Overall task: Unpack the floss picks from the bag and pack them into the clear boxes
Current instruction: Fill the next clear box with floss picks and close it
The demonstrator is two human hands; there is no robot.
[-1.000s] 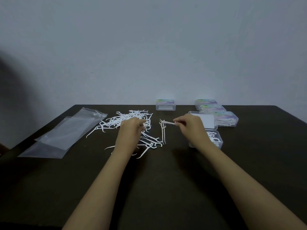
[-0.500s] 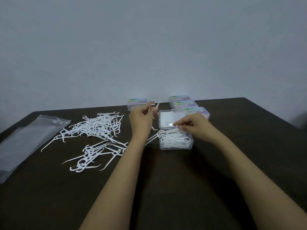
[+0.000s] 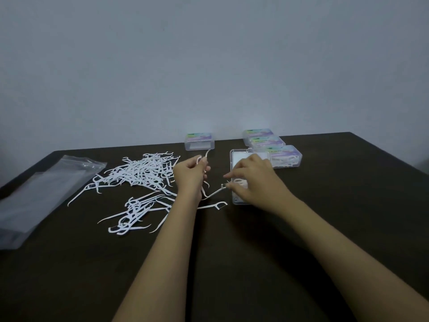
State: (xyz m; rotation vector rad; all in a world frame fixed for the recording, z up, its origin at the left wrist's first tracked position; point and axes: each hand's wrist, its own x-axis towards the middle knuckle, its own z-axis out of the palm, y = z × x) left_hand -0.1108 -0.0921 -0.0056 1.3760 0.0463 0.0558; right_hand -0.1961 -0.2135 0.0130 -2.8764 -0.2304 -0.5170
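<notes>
**Both hands on picks beside the open box**

The left hand (image 3: 189, 175) is curled round a small bundle of picks (image 3: 206, 155), with ends sticking out above and below the fist. The right hand (image 3: 253, 180) lies over the open clear box (image 3: 238, 201), index finger straight, other fingertips pinching the head of a single pick (image 3: 214, 192). Loose floss picks (image 3: 141, 173) lie on the dark table (image 3: 325, 205) between the flat bag (image 3: 41, 194) and the hands. 4 closed boxes (image 3: 199, 141) stand behind.
</notes>
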